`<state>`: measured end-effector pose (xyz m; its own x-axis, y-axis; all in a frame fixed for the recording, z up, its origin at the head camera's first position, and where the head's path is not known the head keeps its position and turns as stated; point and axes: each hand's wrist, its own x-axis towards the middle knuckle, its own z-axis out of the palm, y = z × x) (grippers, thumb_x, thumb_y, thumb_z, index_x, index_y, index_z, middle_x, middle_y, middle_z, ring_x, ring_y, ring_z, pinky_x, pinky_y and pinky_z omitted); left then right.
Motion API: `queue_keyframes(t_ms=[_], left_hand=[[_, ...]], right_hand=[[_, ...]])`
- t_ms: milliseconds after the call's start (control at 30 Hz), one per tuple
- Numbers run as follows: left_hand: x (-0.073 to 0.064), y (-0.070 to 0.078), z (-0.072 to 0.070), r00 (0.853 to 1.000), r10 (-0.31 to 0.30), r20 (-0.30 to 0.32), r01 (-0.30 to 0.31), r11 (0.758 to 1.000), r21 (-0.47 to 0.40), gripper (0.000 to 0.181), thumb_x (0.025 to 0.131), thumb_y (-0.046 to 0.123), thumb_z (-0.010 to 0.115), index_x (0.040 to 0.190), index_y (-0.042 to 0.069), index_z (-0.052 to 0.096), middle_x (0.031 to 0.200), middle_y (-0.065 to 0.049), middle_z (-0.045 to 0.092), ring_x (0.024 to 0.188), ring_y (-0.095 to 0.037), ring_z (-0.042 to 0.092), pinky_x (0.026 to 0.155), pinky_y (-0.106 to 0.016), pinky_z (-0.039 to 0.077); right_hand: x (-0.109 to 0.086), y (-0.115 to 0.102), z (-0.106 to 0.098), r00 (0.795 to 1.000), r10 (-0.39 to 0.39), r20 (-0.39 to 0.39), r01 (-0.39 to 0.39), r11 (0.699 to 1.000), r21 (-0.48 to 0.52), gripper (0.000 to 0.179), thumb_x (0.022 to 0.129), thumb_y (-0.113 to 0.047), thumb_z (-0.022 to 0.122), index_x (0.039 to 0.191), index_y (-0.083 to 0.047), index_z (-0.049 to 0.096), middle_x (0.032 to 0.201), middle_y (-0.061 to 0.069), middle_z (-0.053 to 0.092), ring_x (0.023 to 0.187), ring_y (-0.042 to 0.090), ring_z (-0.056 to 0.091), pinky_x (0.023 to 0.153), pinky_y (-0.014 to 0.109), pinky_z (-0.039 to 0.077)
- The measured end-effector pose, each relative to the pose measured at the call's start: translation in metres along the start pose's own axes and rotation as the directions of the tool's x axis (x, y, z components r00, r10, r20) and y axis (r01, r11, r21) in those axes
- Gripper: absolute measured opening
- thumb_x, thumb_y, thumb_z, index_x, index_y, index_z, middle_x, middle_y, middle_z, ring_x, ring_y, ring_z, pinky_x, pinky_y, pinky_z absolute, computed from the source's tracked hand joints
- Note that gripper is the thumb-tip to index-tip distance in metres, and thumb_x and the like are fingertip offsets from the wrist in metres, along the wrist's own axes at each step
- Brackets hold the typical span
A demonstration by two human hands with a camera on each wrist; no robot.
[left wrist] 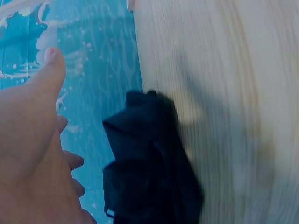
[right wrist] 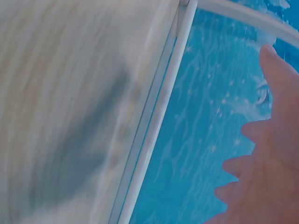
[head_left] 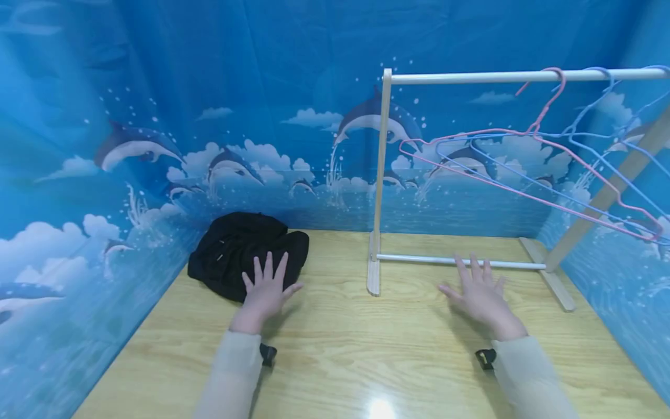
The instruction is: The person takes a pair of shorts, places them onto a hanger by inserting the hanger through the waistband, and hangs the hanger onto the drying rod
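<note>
My left hand (head_left: 266, 294) hovers with spread fingers at the near side of a black folded cloth item (head_left: 235, 250), perhaps a garment or bag. In the left wrist view the black cloth (left wrist: 149, 168) lies beyond that hand (left wrist: 32, 149), apart from it. Over the wood-patterned table (head_left: 335, 355), my right hand (head_left: 481, 297) is also spread and holds nothing. It is nearest to the lower white bar (head_left: 419, 259) of a clothes rack. The right wrist view shows that hand (right wrist: 271, 158) beside the same bar (right wrist: 161, 112).
The rack's left wooden post (head_left: 382, 163) stands right of the middle. From its top rail (head_left: 471, 77) hang a pink hanger (head_left: 471, 169) and blue hangers (head_left: 581, 125), reaching over the right side. A blue dolphin-print curtain (head_left: 293, 116) closes off the back and sides.
</note>
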<state>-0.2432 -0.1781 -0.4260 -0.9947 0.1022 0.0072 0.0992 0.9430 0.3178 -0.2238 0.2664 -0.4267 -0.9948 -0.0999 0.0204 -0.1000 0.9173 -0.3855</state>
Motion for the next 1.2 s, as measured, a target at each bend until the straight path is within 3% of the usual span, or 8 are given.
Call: queue_keyframes(t_ms=[433,700,1200], left_hand=[[-0.003,-0.046,-0.033,0.997,-0.075,0.008,0.075,0.997,0.004,0.087,0.097,0.054,0.048,0.156,0.010,0.001,0.158,-0.031,-0.007,0.141,-0.056,-0.012,0.104,-0.079,-0.006],[0.001,-0.068,-0.048,0.995,-0.097,0.011,0.097,0.995,0.019,0.088,0.097,0.053,0.047,0.156,0.008,0.000,0.156,-0.034,-0.006,0.140,-0.058,-0.010,0.104,-0.080,-0.004],[0.018,-0.098,-0.046,0.996,-0.089,-0.009,0.088,0.994,-0.066,0.087,0.098,0.051,0.046,0.155,0.008,-0.003,0.157,-0.031,-0.011,0.140,-0.058,-0.013,0.102,-0.081,-0.006]], right_hand=[[0.029,-0.067,0.022,0.991,-0.125,0.044,0.125,0.992,0.000,0.095,0.090,-0.071,0.041,0.157,-0.014,0.006,0.159,0.024,-0.010,0.143,0.051,-0.013,0.107,0.074,-0.011],[0.047,-0.121,0.040,0.972,-0.220,0.086,0.219,0.976,0.021,0.089,0.093,-0.059,0.051,0.157,-0.016,0.007,0.161,0.019,-0.007,0.145,0.046,-0.013,0.110,0.071,-0.008],[0.077,-0.206,0.080,0.924,-0.342,0.170,0.344,0.939,0.015,0.089,0.091,-0.064,0.049,0.157,-0.023,0.005,0.163,0.011,-0.008,0.149,0.037,-0.007,0.117,0.064,0.001]])
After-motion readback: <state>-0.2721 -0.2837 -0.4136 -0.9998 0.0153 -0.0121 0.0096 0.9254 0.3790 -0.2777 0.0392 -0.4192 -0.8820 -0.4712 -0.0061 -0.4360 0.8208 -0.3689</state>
